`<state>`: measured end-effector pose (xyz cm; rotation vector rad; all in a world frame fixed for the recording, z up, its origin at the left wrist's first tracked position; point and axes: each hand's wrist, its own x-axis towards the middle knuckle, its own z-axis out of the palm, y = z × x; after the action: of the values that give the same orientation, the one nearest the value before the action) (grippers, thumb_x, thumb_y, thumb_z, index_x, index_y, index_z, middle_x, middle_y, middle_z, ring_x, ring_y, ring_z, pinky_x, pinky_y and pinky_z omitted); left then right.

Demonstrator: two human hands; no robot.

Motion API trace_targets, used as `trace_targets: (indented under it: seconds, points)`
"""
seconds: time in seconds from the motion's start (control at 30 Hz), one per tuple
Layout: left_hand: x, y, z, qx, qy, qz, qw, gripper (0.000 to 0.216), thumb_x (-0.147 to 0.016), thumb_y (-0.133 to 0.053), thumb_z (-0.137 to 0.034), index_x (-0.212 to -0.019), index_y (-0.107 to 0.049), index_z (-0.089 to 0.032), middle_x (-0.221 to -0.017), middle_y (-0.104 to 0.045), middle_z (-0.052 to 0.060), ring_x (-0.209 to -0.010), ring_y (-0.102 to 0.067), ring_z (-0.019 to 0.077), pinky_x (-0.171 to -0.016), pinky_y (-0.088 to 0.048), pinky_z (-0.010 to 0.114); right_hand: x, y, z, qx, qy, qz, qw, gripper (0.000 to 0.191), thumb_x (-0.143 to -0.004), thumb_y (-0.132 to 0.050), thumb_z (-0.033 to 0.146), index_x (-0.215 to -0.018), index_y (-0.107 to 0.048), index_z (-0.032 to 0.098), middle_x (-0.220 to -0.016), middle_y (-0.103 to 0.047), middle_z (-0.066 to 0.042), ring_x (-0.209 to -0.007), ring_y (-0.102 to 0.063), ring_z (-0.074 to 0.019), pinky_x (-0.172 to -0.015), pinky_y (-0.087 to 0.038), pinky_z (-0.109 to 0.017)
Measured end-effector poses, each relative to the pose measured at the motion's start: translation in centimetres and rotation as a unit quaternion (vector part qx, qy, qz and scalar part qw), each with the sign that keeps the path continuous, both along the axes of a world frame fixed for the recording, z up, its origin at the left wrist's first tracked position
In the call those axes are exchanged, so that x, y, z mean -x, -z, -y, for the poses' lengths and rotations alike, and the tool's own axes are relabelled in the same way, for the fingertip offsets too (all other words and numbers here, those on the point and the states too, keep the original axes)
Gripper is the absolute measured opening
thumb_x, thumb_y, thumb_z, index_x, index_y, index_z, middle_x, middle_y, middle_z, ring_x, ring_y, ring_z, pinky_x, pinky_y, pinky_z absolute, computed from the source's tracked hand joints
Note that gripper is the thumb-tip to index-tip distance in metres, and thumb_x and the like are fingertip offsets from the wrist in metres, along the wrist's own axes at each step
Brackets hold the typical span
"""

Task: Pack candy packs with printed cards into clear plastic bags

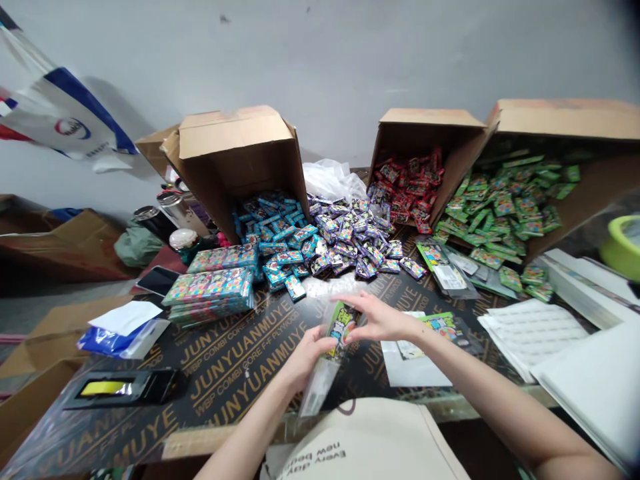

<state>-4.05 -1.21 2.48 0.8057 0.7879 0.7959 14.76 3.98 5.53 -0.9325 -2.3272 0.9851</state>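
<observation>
I hold a clear sleeve upright over the near edge of the table, right in front of me. My left hand grips it about halfway up, thumb on the front and fingers curled behind. My right hand comes in from the side with fingers bent, pinching the top of a green packet that sits in the sleeve's mouth (how far in it goes I cannot tell; the plastic glares there).

Beyond my hands the packets lie sorted by colour. A blue heap spills from a tipped cardboard box, and a purple heap touches it on the right. Red packets sit in a second box. Green packets pour from a third box at far right.

Left of the blue heap are stacks of filled sleeves, with a phone just beside them. A black dispenser with a yellow strip lies near my left forearm. White sheets lie to my right, and a cloth bag sits below the table edge, under my wrists.
</observation>
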Motion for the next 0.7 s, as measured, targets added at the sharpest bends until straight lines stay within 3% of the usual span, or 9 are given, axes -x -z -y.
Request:
trace_targets:
  seconds: [0.1,0.17,0.23,0.33,0.43,0.53,0.63,0.7]
  points:
    - [0.0,0.6,-0.1,0.055,-0.074,-0.026,0.995,0.036,-0.067,-0.062,-0.031,-0.097,-0.062,-0.011,-0.076,-0.066,0.004,-0.065,-0.057,0.0150,-0.064,-0.042,0.025,0.5,0.8,-0.2,0.013,0.110,-0.102,0.989,0.073,-0.064,-0.071,0.034,-0.129,-0.040,0.025,-0.112,-0.056,-0.006,-0.098,-0.052,-0.0210,-0.087,-0.039,-0.034]
    - [0.2,0.5,-0.3,0.058,-0.114,-0.040,0.991,0.035,-0.067,-0.062,-0.034,-0.093,-0.062,-0.011,-0.071,-0.065,0.003,-0.060,-0.056,0.0142,-0.061,-0.042,0.025,1.1,1.8,0.0,0.028,0.231,-0.188,0.954,0.076,-0.062,-0.073,0.033,-0.129,-0.039,0.026,-0.114,-0.055,-0.006,-0.102,-0.051,-0.0212,-0.090,-0.038,-0.035]
    - [0.4,0.2,-0.7,0.038,-0.113,-0.042,0.992,0.034,-0.069,-0.061,-0.036,-0.092,-0.062,-0.011,-0.072,-0.065,0.003,-0.059,-0.055,0.0136,-0.060,-0.042,0.025,1.6,3.0,0.3,0.103,0.281,-0.244,0.922,0.074,-0.061,-0.072,0.035,-0.127,-0.040,0.025,-0.113,-0.055,-0.006,-0.102,-0.052,-0.0215,-0.087,-0.041,-0.035]
    - [0.6,0.1,-1.1,-0.026,-0.081,-0.079,0.993,0.031,-0.072,-0.058,-0.038,-0.087,-0.063,-0.010,-0.071,-0.064,0.003,-0.059,-0.053,0.0129,-0.059,-0.040,0.023,2.4,4.5,0.9,0.249,0.204,-0.276,0.906,0.044,-0.070,-0.064,0.039,-0.108,-0.057,0.018,-0.095,-0.063,-0.006,-0.086,-0.058,-0.0194,-0.077,-0.046,-0.033]
    - [0.8,0.8,-1.5,-0.106,-0.059,-0.183,0.976,0.034,-0.073,-0.057,-0.042,-0.065,-0.062,-0.010,-0.061,-0.060,0.002,-0.054,-0.049,0.0111,-0.052,-0.036,0.021,2.8,4.8,0.9,0.252,0.196,-0.305,0.897,0.026,-0.072,-0.062,0.037,-0.085,-0.063,0.015,-0.077,-0.065,-0.003,-0.071,-0.058,-0.0159,-0.070,-0.047,-0.029]
    - [1.2,1.4,-2.1,-0.139,-0.062,-0.238,0.959,0.040,-0.074,-0.055,-0.046,-0.056,-0.057,-0.010,-0.054,-0.056,0.001,-0.050,-0.046,0.0101,-0.048,-0.034,0.020,2.7,4.5,1.0,0.272,0.212,-0.316,0.884,0.028,-0.072,-0.062,0.038,-0.089,-0.062,0.016,-0.074,-0.064,-0.001,-0.062,-0.057,-0.0128,-0.058,-0.046,-0.024]
    - [1.6,1.8,-2.6,-0.126,-0.089,-0.212,0.965,0.039,-0.076,-0.052,-0.047,-0.068,-0.061,-0.010,-0.062,-0.062,0.003,-0.055,-0.053,0.0132,-0.053,-0.040,0.022,2.3,4.9,1.9,0.393,0.109,-0.280,0.869,0.045,-0.066,-0.068,0.036,-0.105,-0.056,0.019,-0.076,-0.065,0.000,-0.061,-0.058,-0.0131,-0.051,-0.045,-0.022]
    - [1.9,2.2,-2.7,-0.120,-0.099,-0.200,0.967,0.036,-0.075,-0.054,-0.045,-0.076,-0.062,-0.010,-0.069,-0.065,0.004,-0.060,-0.057,0.0154,-0.057,-0.043,0.025,2.1,6.0,2.9,0.432,0.060,-0.258,0.862,0.049,-0.061,-0.071,0.032,-0.105,-0.056,0.018,-0.077,-0.065,-0.001,-0.063,-0.060,-0.0148,-0.054,-0.047,-0.024]
